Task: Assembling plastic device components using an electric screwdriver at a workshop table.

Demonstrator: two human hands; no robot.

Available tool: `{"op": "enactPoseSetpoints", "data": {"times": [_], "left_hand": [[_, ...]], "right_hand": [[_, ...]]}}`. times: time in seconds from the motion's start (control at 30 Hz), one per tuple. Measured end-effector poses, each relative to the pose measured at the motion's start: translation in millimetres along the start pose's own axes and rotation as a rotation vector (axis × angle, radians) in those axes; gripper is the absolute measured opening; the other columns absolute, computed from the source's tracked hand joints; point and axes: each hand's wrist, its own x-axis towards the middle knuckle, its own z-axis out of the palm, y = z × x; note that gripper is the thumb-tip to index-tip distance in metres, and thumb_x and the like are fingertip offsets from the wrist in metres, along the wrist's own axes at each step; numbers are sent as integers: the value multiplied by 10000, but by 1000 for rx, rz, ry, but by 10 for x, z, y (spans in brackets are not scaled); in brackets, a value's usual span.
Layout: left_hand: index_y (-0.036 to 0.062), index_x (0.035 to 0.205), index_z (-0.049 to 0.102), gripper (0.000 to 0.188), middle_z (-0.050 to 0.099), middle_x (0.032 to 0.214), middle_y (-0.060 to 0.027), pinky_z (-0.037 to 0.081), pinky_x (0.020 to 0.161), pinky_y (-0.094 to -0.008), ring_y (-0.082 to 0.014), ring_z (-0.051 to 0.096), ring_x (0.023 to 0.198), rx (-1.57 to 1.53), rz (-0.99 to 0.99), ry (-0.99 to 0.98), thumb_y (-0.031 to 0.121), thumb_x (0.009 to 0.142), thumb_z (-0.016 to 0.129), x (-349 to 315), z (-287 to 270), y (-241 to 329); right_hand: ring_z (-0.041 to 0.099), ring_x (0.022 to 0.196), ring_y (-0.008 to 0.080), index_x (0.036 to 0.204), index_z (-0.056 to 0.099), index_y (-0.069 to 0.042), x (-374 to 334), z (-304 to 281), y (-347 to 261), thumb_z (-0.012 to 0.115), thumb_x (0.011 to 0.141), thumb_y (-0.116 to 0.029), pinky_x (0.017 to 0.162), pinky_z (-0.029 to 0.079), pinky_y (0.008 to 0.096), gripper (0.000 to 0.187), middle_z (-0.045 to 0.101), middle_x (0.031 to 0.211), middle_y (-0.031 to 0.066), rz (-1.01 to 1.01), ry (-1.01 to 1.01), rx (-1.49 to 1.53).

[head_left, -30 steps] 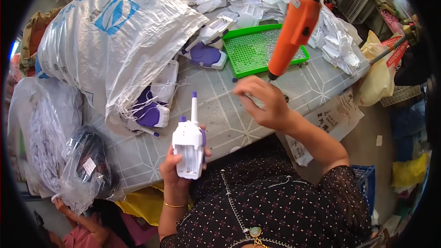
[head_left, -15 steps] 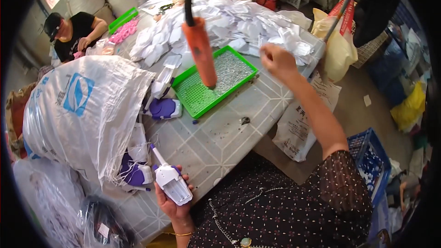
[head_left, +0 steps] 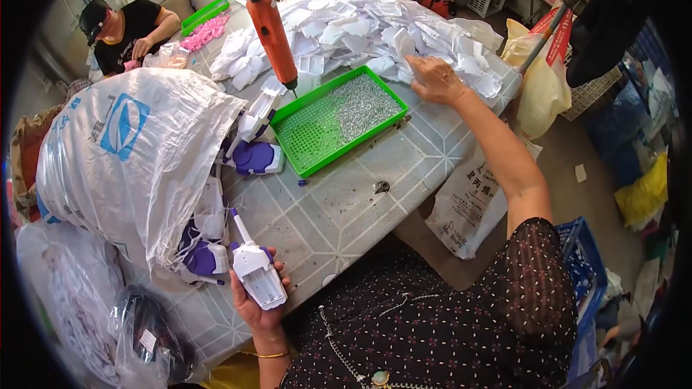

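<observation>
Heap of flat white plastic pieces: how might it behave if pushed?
The heap of flat white plastic pieces would probably slide and scatter, since they overlap loosely. Each looks thin and crisp-edged, so likely light and fairly stiff. Some lie near the gray, white-lined tabletop's edge and might fall if pushed that way.

Grey table (head_left: 353,227), white line pattern; on it lie green perforated tray (head_left: 357,142), heap of white plastic pieces (head_left: 346,29), printed white sack (head_left: 144,166), purple-and-white casing (head_left: 256,158).
</observation>
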Motion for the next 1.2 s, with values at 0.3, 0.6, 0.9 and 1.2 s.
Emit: {"op": "enactPoseSetpoints", "data": {"times": [0.3, 0.6, 0.9, 1.2], "left_hand": [[72, 1522, 416, 640, 482, 1460, -269, 546, 866, -573, -417, 590, 1171, 8, 9, 4, 515, 1062, 432, -13, 97, -17], [70, 1572, 334, 684, 434, 1529, -266, 540, 961, -613, -445, 560, 1251, -26, 38, 2, 519, 1064, 418, -94, -10, -98], [101, 1529, 402, 574, 524, 1481, -140, 466, 1081, -616, -326, 561, 1313, 4, -87, 63, 437, 1068, 471, -44, 186, -298], [119, 1545, 326, 550, 475, 1471, -109, 490, 1072, -577, -268, 521, 1328, 171, 125, 134, 361, 1078, 489, -65, 190, -262]], "right_hand": [[669, 823, 149, 1168, 702, -67, 86, -120, -62, 631, 924, -100, 728, 511, 317, 257, 718, 910, 54, 750, 362, 966], [644, 1061, 175, 1261, 593, -54, -161, -891, -1794, 606, 942, -54, 927, 537, 347, 319, 650, 1165, 61, 811, 224, 1844], [658, 1017, 251, 1120, 656, -49, 270, -1052, -3391, 716, 824, 53, 913, 513, 355, 318, 648, 1194, 144, -528, -541, 1540], [643, 1121, 369, 1235, 598, -31, 45, -978, -4001, 881, 763, -228, 921, 551, 430, 585, 599, 1324, 198, -306, -99, 884]]}}
